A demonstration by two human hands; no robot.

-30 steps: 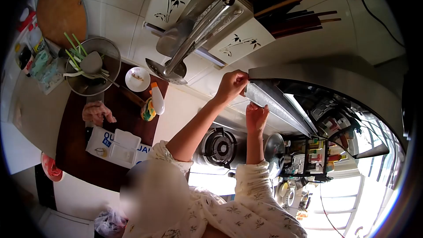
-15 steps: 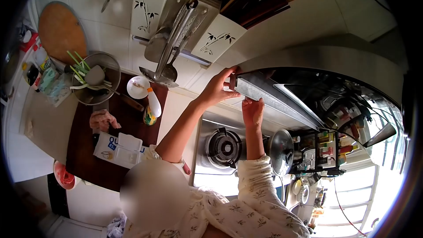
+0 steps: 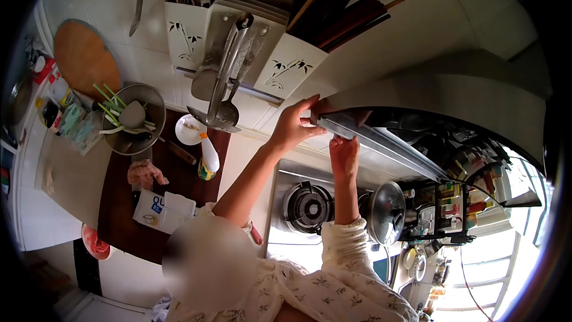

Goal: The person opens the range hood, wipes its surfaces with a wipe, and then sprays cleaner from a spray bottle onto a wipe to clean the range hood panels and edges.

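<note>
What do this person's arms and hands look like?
The left hand and right hand are ungloved, with bare forearms. The right sleeve is cream, printed with small leafy sprigs, and bunched; only a little of the left sleeve shows, also cream.

Free room is lying above the burner (image 3: 308,207) just below centre; the range hood (image 3: 432,96) is blocking the upper right, and hanging utensils (image 3: 225,68) are obstructing the upper middle.

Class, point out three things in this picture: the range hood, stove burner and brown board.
Range hood (image 3: 435,92): head view, on its grey outer casing.
Stove burner (image 3: 308,208): head view, at its centre.
Brown board (image 3: 87,56): head view, middle of its flat face.
</note>
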